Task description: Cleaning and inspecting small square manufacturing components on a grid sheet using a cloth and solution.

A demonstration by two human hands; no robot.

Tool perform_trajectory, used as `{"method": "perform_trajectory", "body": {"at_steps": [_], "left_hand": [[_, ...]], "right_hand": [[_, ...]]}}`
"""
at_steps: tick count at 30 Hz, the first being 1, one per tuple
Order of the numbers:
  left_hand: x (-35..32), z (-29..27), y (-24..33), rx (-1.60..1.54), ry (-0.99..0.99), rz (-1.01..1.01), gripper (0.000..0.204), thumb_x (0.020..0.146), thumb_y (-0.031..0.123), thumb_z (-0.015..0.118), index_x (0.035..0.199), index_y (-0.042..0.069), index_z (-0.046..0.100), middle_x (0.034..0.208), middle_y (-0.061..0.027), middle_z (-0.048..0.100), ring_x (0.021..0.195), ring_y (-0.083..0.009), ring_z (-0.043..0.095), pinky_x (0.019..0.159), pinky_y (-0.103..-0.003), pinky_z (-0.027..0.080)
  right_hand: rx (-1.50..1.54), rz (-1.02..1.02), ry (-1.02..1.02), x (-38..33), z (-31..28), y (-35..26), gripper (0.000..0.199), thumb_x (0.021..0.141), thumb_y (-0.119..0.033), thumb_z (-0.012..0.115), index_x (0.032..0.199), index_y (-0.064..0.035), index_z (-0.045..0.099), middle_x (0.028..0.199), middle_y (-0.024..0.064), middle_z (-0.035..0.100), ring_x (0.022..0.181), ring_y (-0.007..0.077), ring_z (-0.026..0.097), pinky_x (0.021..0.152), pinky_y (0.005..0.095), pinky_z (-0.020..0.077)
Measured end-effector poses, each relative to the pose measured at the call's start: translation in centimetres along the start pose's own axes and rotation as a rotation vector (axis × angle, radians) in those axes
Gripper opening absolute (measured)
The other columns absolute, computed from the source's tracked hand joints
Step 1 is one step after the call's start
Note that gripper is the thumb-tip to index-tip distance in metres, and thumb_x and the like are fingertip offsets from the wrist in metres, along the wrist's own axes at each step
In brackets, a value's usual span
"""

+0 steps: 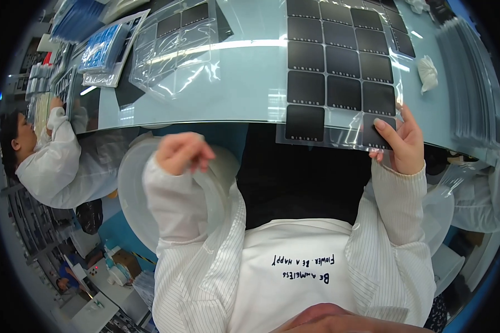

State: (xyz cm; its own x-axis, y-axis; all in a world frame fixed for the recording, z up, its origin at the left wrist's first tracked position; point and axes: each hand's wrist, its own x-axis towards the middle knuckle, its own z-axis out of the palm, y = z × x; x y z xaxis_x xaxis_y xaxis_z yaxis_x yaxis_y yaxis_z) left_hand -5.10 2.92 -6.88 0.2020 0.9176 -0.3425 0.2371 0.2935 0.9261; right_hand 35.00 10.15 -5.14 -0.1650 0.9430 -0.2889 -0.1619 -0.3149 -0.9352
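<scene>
My right hand [406, 141] grips the near right corner of a clear plastic sheet [343, 135], thumb on top and fingers beneath. Rows of dark rounded squares [343, 91] cover the sheet, each with a line of small light marks; in its nearest row, the middle cell shows no dark square. The sheet's near edge hangs over the table edge. My left hand [183, 152] is in the air off the table's near edge, above a whitish translucent bin [133, 191]. Its fingers are bent together and slightly blurred; whatever they hold, if anything, I cannot make out.
On the glossy table [244, 83] lie clear plastic sheets [178, 61] at left and a blue-and-white stack [103, 50]. A crumpled white wad [427, 74] lies right, near a tall bluish stack of sheets [469, 83]. A person [53, 150] in white sits at left.
</scene>
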Motion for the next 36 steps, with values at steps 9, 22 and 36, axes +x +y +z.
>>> {"method": "perform_trajectory", "body": {"at_steps": [9, 22, 36], "left_hand": [[7.7, -10.5, 2.9, 0.716, 1.153, -0.208, 0.083, 0.078, 0.066, 0.061, 0.131, 0.003, 0.052, 0.110, -0.0160, 0.064, 0.102, -0.0241, 0.060, 0.091, -0.034, 0.045], [8.6, -9.6, 6.0, -0.373, 0.627, 0.090, 0.068, 0.080, 0.019, 0.071, 0.137, -0.004, 0.042, 0.095, -0.0084, 0.062, 0.087, -0.0160, 0.061, 0.079, -0.028, 0.049], [-1.3, 5.9, 15.5, -0.436, -0.231, 0.207, 0.082, 0.081, 0.012, 0.056, 0.146, -0.008, 0.011, 0.146, -0.0237, 0.030, 0.131, -0.0399, 0.038, 0.103, -0.048, 0.041]], "right_hand": [[-0.118, -0.105, 0.131, -0.5, 1.1, -0.4, 0.060, 0.087, -0.001, 0.062, 0.138, 0.0018, 0.030, 0.080, 0.0119, 0.066, 0.044, 0.0110, 0.056, 0.037, 0.0184, 0.0408], [-0.573, -0.475, 0.418, -3.7, -3.0, -3.2, 0.059, 0.084, -0.008, 0.069, 0.136, 0.0028, 0.042, 0.069, 0.0017, 0.060, 0.050, 0.0010, 0.046, 0.047, 0.0145, 0.0355], [-0.594, -0.826, -0.284, -3.1, 7.0, -5.1, 0.061, 0.070, -0.017, 0.083, 0.121, 0.0028, 0.056, 0.115, 0.0151, 0.056, 0.075, 0.0128, 0.058, 0.061, 0.0219, 0.0493]]}}
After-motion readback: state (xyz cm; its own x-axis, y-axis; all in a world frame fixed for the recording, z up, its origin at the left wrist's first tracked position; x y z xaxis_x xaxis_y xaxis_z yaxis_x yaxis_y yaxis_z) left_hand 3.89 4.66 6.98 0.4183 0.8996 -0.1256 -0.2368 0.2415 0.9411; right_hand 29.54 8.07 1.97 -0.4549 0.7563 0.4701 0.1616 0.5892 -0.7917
